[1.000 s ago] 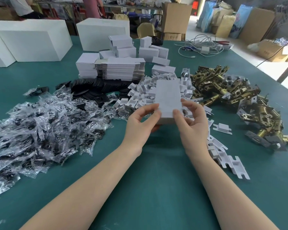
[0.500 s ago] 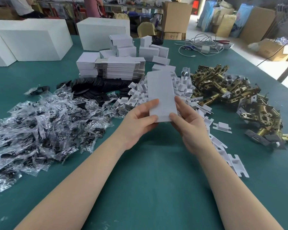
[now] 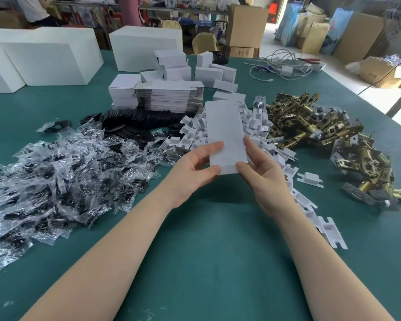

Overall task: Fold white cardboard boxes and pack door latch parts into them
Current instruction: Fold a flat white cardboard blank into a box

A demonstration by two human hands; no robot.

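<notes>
A flat white cardboard box blank (image 3: pixel 225 135) stands nearly upright above the green table, held at its lower end by both hands. My left hand (image 3: pixel 192 172) grips its lower left edge between thumb and fingers. My right hand (image 3: pixel 261 174) pinches the lower right edge. Behind it lies a stack of flat box blanks (image 3: pixel 169 96) and several folded white boxes (image 3: pixel 208 72). Brass door latch parts (image 3: pixel 315 128) are heaped at the right. White cardboard inserts (image 3: pixel 252 126) are piled in the middle.
Clear plastic bags with black parts (image 3: pixel 56 181) cover the left of the table, with black plates (image 3: pixel 130 121) behind them. Large white boxes (image 3: pixel 49 59) stand at the back left. White cables (image 3: pixel 278 66) lie at the back right. Loose inserts (image 3: pixel 329 230) trail along the right.
The box blank has been raised from lying tilted away to standing nearly upright, and shifted slightly left. Both hands have moved their hold to its lower end.
</notes>
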